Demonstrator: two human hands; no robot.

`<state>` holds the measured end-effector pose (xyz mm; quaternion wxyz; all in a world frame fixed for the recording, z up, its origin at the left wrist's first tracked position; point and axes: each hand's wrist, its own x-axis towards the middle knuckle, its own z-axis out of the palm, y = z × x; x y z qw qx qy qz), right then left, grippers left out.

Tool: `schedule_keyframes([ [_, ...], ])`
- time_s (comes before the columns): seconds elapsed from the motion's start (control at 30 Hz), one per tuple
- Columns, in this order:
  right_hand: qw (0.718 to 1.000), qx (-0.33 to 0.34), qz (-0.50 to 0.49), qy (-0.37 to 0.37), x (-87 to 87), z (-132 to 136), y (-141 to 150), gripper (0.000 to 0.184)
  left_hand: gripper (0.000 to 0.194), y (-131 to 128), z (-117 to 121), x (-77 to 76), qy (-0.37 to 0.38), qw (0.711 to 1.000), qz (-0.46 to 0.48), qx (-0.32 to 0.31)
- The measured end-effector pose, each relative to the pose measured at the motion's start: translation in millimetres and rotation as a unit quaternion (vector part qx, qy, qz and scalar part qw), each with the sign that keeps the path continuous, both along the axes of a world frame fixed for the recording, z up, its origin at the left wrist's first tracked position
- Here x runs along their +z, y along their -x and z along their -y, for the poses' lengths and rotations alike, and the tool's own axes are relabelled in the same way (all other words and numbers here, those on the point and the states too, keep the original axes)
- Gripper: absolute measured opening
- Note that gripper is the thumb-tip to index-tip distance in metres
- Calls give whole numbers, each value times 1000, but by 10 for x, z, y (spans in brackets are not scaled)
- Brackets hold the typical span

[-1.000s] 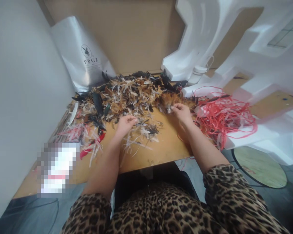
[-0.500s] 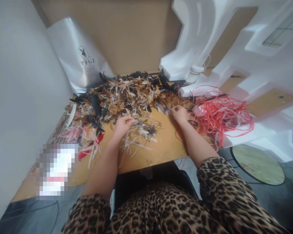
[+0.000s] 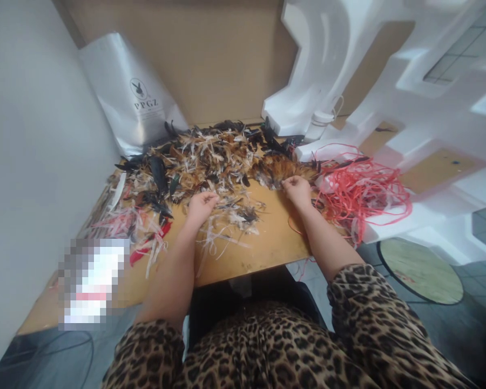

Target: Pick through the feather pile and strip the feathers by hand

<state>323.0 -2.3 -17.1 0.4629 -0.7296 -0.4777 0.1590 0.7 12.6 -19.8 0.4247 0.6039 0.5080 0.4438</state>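
Observation:
A big heap of brown, cream and black feathers (image 3: 222,151) covers the back of the wooden table. Just in front of it is my left hand (image 3: 201,208), its thumb and fingertips pinched together; whatever lies between them is too small to make out. Beside that hand are loose pale feathers (image 3: 245,213) and thin clear plastic strips (image 3: 218,240). My right hand (image 3: 297,193) is closed too, fingertips against the whitish lower ends of a row of brown feathers (image 3: 281,170). What it pinches, if anything, is hidden.
Tangled red plastic string (image 3: 362,192) lies right of my right hand, against white foam packing (image 3: 433,216). A silver bag (image 3: 121,92) stands at the back left, a white lidded container (image 3: 319,125) at the back right. Red feathers (image 3: 140,255) and pink-white strips (image 3: 121,221) are on the left.
My left hand has shifted slightly left, a little away from the loose pale feathers. My right hand stays by the brown feather row. The view has turned slightly.

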Motion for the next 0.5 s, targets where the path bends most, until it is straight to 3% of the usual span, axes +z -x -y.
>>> schedule_keyframes([
  [0.23, 993, 18, -78, -88, 162, 94, 127, 23, 28, 37, -34, -48, -9, 1000, -4, 5],
  [0.37, 987, 65, -79, -126, 244, 129, 223, 21, 28, 35, -36, -54, -8, 1000, 13, 7],
  [0.5, 984, 99, -100, -114, 316, -24, 246, 20, 28, 38, -45, -76, -4, 1000, 21, 8],
])
